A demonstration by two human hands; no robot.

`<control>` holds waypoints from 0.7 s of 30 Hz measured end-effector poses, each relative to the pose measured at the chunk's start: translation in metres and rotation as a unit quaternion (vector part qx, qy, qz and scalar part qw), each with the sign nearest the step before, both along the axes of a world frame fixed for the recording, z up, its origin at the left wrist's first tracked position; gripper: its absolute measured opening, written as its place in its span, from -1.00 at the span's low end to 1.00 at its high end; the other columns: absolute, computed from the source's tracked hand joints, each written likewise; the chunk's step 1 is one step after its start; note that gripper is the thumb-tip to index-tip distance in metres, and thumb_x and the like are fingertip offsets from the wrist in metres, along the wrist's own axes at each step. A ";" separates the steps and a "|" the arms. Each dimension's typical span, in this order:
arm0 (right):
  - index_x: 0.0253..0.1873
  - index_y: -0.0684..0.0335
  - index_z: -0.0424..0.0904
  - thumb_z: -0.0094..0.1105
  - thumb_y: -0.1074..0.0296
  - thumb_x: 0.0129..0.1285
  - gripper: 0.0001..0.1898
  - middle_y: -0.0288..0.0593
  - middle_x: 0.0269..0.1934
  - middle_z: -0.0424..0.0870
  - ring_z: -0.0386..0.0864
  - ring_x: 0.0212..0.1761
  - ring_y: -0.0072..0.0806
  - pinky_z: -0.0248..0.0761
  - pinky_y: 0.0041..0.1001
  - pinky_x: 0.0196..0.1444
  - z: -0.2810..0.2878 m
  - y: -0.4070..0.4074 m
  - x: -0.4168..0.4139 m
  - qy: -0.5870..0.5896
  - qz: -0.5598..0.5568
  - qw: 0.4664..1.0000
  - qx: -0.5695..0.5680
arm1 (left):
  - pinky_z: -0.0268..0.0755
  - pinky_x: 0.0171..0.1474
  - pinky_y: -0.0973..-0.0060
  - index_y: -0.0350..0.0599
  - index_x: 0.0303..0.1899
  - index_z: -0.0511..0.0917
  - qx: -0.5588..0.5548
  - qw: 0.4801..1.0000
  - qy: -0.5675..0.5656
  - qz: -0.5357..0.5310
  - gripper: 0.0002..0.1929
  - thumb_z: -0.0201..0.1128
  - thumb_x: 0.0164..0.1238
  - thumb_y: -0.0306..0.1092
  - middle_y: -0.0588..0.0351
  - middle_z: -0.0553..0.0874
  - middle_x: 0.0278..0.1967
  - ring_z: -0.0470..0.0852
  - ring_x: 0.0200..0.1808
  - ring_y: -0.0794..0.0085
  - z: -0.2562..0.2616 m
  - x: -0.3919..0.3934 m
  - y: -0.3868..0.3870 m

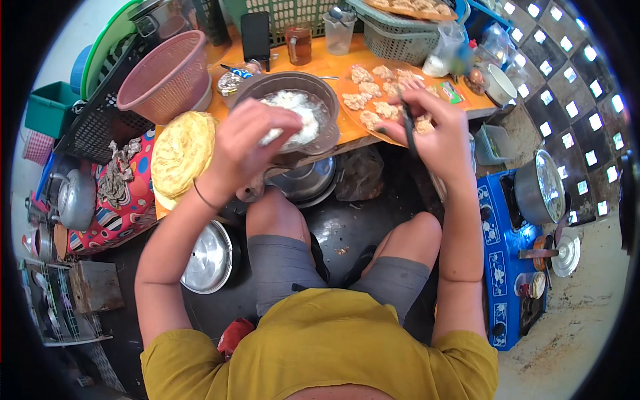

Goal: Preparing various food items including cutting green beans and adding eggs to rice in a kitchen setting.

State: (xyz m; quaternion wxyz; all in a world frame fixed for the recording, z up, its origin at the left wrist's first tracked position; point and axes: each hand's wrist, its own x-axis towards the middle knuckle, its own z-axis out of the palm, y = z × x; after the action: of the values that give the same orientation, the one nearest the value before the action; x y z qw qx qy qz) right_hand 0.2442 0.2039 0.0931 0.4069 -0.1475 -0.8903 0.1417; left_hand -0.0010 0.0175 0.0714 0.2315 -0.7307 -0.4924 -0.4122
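Note:
My left hand [257, 132] hangs blurred over a brown bowl [327, 97], its fingers curled; whether it holds anything is unclear. White, shredded-looking food [310, 122] lies inside the bowl. My right hand [437, 125] grips a thin dark utensil [409, 127], whose exact kind is hard to make out. It is above an orange tray [351, 119] that carries several pale lumps of a dough-like mixture [370, 89]. To the left of the bowl, a stack of round yellow wrappers [182, 155] rests near the table's edge.
A pink basket [160, 75], a phone [255, 37], a glass mug of brown liquid [299, 45] and a plastic cup [339, 35] stand around the orange table. On the right, a blue stove [500, 260] bears a metal pot [532, 187]. Metal lids [207, 260] lie low beside my legs.

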 end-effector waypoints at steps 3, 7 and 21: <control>-0.08 0.31 0.74 0.74 0.28 -0.04 -0.56 -0.22 -0.38 0.73 0.68 -0.39 -0.56 0.51 -0.54 -0.32 -0.033 -0.013 0.042 0.063 0.028 0.982 -0.175 | 0.63 -0.26 0.48 -0.08 -0.12 0.76 -0.140 0.962 -0.232 -0.040 -0.77 0.50 0.19 -0.56 0.12 0.81 -0.20 0.77 -0.21 0.36 -0.040 0.057 -0.008; -0.05 0.31 0.75 0.73 0.42 -0.09 -0.55 -0.20 -0.31 0.76 0.70 -0.35 -0.59 0.52 -0.57 -0.30 -0.083 -0.032 0.101 0.077 -0.009 0.966 -0.247 | 0.61 -0.30 0.64 -0.24 -0.11 0.73 -0.270 0.855 -0.437 -0.064 -0.84 0.46 0.30 -0.56 0.14 0.79 -0.23 0.73 -0.28 0.60 -0.150 0.111 0.019; -0.10 0.28 0.77 0.65 0.37 -0.09 -0.61 -0.43 -0.51 0.56 0.18 -0.58 -0.78 -0.05 -0.59 -0.52 -0.168 -0.082 0.211 0.023 -0.212 0.921 -0.325 | 0.41 0.45 0.25 -0.23 0.45 0.41 -0.559 0.756 -0.340 -0.018 -0.23 0.46 0.27 -0.09 -0.36 0.57 0.35 0.57 0.39 -0.08 -0.318 0.101 0.172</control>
State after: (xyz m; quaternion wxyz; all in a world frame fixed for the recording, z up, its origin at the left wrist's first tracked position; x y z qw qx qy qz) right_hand 0.4557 0.1222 -0.0752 0.3773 -0.4538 -0.7334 0.3374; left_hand 0.0999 0.1896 -0.2462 -0.4084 -0.5508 -0.6681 -0.2889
